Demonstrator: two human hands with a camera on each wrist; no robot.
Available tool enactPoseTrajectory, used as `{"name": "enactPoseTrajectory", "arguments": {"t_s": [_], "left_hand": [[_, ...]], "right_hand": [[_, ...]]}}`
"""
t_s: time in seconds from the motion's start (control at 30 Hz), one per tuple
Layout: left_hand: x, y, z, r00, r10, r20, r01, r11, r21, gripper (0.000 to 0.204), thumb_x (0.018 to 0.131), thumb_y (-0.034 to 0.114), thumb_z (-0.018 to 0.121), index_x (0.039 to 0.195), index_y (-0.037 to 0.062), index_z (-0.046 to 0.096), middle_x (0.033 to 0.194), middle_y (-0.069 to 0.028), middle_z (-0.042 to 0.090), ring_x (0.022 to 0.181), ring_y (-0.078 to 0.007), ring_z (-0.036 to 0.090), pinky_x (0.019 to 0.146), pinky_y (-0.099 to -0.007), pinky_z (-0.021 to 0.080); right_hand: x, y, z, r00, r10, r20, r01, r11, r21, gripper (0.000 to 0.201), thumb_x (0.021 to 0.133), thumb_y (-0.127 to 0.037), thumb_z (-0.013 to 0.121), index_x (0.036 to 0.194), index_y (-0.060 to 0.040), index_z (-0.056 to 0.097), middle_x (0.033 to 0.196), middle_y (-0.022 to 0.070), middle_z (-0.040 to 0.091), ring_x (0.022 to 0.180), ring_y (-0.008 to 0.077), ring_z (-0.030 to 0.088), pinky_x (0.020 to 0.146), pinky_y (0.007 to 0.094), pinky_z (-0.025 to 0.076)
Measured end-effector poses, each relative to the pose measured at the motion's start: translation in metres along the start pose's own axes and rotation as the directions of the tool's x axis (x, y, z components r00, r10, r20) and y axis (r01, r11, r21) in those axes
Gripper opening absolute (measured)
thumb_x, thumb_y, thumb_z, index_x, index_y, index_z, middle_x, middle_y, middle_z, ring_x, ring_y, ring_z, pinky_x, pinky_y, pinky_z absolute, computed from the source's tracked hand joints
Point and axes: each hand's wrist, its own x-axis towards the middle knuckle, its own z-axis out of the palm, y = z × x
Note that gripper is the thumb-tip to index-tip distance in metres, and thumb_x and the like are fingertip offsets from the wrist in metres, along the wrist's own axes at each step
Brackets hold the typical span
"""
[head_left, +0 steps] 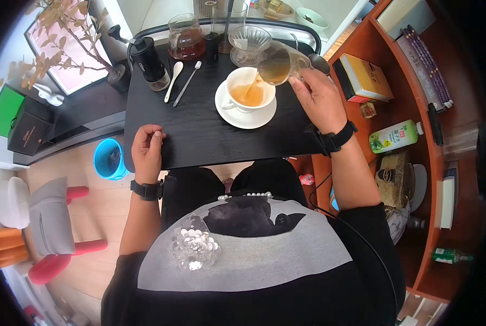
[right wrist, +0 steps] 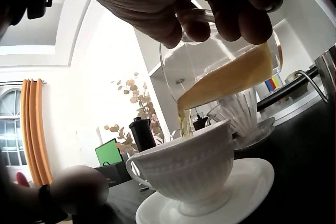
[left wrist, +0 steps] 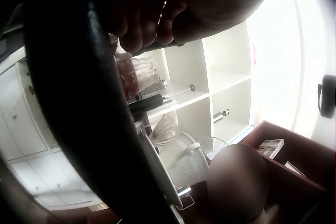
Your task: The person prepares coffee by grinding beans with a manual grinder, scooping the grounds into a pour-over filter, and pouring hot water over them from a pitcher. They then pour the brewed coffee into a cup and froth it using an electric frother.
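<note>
My right hand (head_left: 323, 100) holds a small clear glass pitcher (head_left: 275, 64) by its handle, tilted over a white teacup (right wrist: 184, 167). A stream of amber liquid (right wrist: 185, 123) runs from the pitcher's lip into the cup, which has some of the same liquid inside. The teacup stands upright on a white saucer (head_left: 248, 120) on the black table. At the table's front left edge rests my left hand (head_left: 147, 148), its fingers loosely curled with nothing in them. A white spoon (head_left: 173, 81) and a thin metal stirrer (head_left: 187, 83) lie beyond it.
A black hand grinder (head_left: 148, 62), a glass server (head_left: 186, 39) of reddish-brown liquid and a ribbed glass dripper (head_left: 248, 41) stand along the table's back. A black rail (head_left: 308, 31) curves behind them. Wooden shelves (head_left: 357, 117) flank the right side; a blue bin (head_left: 108, 163) stands left.
</note>
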Motion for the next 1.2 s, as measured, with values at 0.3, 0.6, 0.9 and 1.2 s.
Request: {"name": "enactPoseTrajectory", "arguments": {"t_s": [0.3,0.6,0.9,1.2], "left_hand": [[0.0,0.0,0.0,1.0,-0.001,0.004,0.001,1.0,0.013,0.008,0.087,0.003,0.051,0.093,0.0025,0.055,0.086,-0.0008,0.055,0.078,-0.0077,0.054,0.071,-0.0199,0.043],[0.0,-0.002,-0.001,1.0,0.012,0.008,-0.013,1.0,0.007,0.008,0.086,0.002,0.05,0.092,0.0022,0.056,0.086,-0.0011,0.055,0.078,-0.008,0.054,0.071,-0.02,0.043],[0.0,-0.002,-0.001,1.0,0.018,0.004,-0.018,1.0,0.018,0.007,0.086,0.002,0.05,0.091,0.0017,0.055,0.087,-0.0019,0.055,0.078,-0.0086,0.054,0.071,-0.0204,0.043],[0.0,-0.002,0.0,1.0,0.02,0.008,-0.02,1.0,-0.006,0.007,0.087,0.002,0.051,0.091,0.0015,0.055,0.086,-0.002,0.055,0.077,-0.0087,0.054,0.071,-0.0204,0.043]], "right_hand": [[0.003,-0.001,0.0,0.996,-0.081,-0.038,0.08,0.997,-0.016,0.019,0.082,-0.021,0.058,0.084,-0.0017,0.055,0.071,0.0145,0.053,0.068,0.0327,0.053,0.058,0.0406,0.043],[0.005,-0.006,-0.004,0.993,-0.118,-0.008,0.117,0.991,-0.068,0.017,0.082,-0.02,0.059,0.081,-0.0036,0.054,0.069,0.0128,0.051,0.064,0.0322,0.052,0.056,0.0406,0.043],[0.005,-0.009,-0.003,0.979,-0.204,0.025,0.206,0.969,-0.133,0.016,0.082,-0.022,0.059,0.079,-0.006,0.054,0.07,0.0116,0.049,0.066,0.0308,0.053,0.056,0.0399,0.044],[0.003,-0.011,0.0,0.955,-0.271,0.118,0.29,0.936,-0.199,0.016,0.081,-0.022,0.059,0.08,-0.0067,0.054,0.072,0.0108,0.046,0.071,0.0291,0.053,0.059,0.0396,0.044]]}}
